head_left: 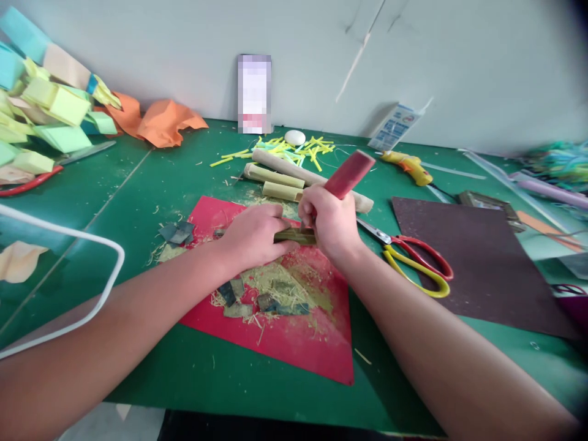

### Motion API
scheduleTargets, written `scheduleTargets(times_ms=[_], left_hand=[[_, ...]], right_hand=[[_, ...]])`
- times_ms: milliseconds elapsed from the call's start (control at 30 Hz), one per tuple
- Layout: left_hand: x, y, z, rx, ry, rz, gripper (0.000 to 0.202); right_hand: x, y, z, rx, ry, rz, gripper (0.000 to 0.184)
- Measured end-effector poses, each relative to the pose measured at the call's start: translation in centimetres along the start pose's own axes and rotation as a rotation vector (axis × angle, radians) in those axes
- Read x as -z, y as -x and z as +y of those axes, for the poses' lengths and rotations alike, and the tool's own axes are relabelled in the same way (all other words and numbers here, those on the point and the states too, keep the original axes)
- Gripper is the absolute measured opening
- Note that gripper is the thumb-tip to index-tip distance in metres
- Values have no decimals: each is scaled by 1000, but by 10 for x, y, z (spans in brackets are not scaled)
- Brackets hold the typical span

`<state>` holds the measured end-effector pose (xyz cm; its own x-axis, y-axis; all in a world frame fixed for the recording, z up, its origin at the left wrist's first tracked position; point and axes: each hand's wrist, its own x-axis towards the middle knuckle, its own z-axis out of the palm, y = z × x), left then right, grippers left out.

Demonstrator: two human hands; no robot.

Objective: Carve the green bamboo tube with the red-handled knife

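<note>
Under our hands is a flat red sheet (328, 358), our right hand (334, 222) tightly grips a thick red handle (350, 174), our left hand (255, 236) pinches a greenish-brown stick (294, 237) between them, and thin yellowish shavings (266, 277) below suggest some scraping's done, how much is left unclear.

Soft, fairly bright light fills the view — edges stretched and blurred, upper-right corner dark, the upright screen (255, 92) pixelated.

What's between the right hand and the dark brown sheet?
In the head view, a pair of scissors lies between the right hand and the dark brown sheet, its red and yellow handles overlapping the sheet's left edge.
</note>
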<state>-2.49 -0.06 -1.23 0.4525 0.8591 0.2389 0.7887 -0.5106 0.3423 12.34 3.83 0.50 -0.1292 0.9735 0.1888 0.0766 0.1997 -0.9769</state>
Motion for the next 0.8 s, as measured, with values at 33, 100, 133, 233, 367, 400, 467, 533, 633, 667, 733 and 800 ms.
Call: scheduleTargets(times_ms=[33, 100, 133, 233, 367, 400, 467, 533, 633, 667, 733, 800], left_hand=[[0, 0, 0, 4, -5, 4, 27], [1, 1, 1, 7, -11, 10, 28], [1, 1, 1, 6, -12, 10, 28], [1, 0, 2, -4, -13, 7, 27], [-1, 0, -1, -12, -17, 14, 29], [-1, 0, -1, -9, -10, 13, 30], [-2, -1, -3, 0, 27, 2, 28], [-2, -1, -4, 6, 77, -15, 23], [-1, -1, -4, 9, 124, -21, 20], [-1, -1, -4, 10, 126, -15, 21], [-1, 0, -3, 12, 107, -5, 22], [0, 0, -1, 24, 67, 4, 24]], right_hand=[[1, 0, 0, 11, -15, 38, 26], [1, 1, 0, 11, -21, 70, 24], [1, 1, -1, 4, -11, 64, 23], [-2, 3, -2, -13, 47, 33, 24], [-4, 4, -2, -10, 87, 25, 24], [-4, 4, -1, -11, 86, 28, 24], [-5, 4, -2, -12, 85, 28, 23], [-7, 3, -3, -12, 96, 28, 24], [-9, 3, -5, -16, 95, 20, 28], [-9, 3, -5, -21, 89, 5, 29], [-8, 3, -5, -29, 78, -8, 30], [-6, 3, -4, -19, 76, 36, 29]])
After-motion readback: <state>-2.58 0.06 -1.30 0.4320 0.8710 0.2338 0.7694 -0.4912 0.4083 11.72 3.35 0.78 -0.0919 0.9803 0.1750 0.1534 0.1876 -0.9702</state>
